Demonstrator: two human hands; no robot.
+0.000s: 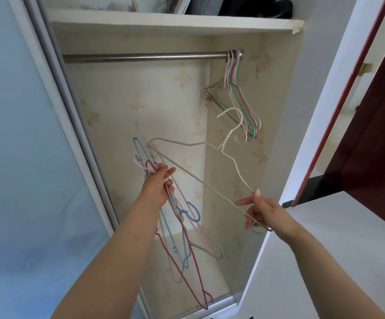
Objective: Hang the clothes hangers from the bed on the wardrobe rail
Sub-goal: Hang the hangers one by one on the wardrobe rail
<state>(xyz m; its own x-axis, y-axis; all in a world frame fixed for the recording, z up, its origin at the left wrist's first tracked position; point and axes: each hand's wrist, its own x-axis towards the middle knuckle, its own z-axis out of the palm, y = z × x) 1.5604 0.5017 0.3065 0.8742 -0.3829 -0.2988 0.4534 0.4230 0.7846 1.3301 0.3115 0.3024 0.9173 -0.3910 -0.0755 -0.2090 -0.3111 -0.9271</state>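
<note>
Inside the open wardrobe (127, 107), we face the steel rail (140, 57), where several hangers (235, 88) already hang bunched at its right end. Our left hand (158, 188) grips a bundle of blue, red and pink hangers (182, 229) that dangle below it. Our right hand (264, 211) pinches the lower corner of a cream hanger (230, 157), tilted with its hook raised, well below the rail. Above, a white shelf (163, 23) carries dark items.
</note>
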